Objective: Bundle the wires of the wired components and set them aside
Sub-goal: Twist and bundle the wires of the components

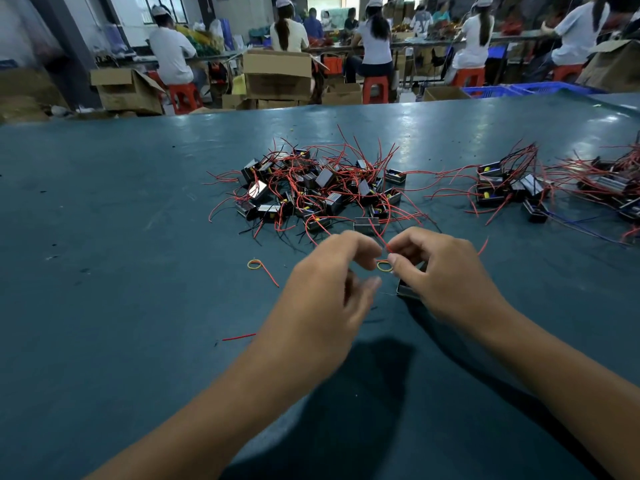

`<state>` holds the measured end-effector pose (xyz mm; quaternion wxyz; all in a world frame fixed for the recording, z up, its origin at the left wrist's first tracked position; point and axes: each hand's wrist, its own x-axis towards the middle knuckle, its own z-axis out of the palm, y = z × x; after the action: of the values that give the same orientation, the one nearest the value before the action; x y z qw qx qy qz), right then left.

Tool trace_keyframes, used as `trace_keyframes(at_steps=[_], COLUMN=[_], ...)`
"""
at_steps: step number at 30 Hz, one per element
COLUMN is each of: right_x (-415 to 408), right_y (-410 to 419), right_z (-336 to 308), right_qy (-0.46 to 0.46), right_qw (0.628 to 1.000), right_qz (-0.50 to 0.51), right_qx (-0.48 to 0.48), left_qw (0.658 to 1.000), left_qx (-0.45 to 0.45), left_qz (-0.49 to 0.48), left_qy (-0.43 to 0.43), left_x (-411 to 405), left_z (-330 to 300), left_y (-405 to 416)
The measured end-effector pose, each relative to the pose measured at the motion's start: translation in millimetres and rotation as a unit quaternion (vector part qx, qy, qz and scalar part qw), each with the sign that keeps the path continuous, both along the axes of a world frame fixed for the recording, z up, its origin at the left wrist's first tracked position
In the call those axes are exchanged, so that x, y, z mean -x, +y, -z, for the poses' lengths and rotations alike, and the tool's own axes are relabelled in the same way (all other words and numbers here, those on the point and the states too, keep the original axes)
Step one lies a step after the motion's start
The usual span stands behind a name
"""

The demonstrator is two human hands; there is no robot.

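Note:
A tangled pile of small black wired components (311, 188) with red wires lies on the dark green table (104, 237) ahead of me. My left hand (332, 289) and my right hand (440, 271) meet just in front of it. Both pinch a red wire (385, 244) between their fingertips. A yellow rubber band (383, 265) hangs at my right thumb. One component (407, 291) sits partly hidden under my right hand. A second group of components (512, 188) lies to the right.
A loose yellow rubber band (254, 264) with a red wire piece lies left of my hands. Another red wire scrap (239, 337) rests nearer me. More components (616, 181) sit at the far right edge. Beyond the table, people sit on red stools among cardboard boxes (277, 74).

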<state>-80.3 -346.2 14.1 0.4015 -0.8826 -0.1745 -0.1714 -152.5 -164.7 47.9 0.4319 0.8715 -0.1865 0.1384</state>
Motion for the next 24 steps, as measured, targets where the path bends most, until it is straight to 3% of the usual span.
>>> trace_keyframes(at_steps=[5, 8, 18, 24], right_x=[3.8, 6.5, 13.4, 16.3], right_y=[1.6, 2.3, 3.8, 7.0], right_z=[2.7, 2.1, -4.6, -2.8], right_qy=[0.038, 0.061, 0.021, 0.082], right_qw=[0.998, 0.995, 0.999, 0.989], right_qz=[-0.041, -0.05, -0.024, -0.074], right_qx=[-0.042, -0.064, -0.024, -0.099], left_qw=[0.988, 0.981, 0.99, 0.99], left_qx=[-0.148, -0.188, -0.139, -0.132], left_qz=[-0.039, -0.043, -0.03, -0.034], left_qy=[0.019, 0.035, 0.018, 0.02], left_x=[-9.7, -18.4, -23.8, -31.3], left_z=[21.3, 25.8, 32.4, 34.1], left_y=[-3.8, -0.7, 1.2, 11.9])
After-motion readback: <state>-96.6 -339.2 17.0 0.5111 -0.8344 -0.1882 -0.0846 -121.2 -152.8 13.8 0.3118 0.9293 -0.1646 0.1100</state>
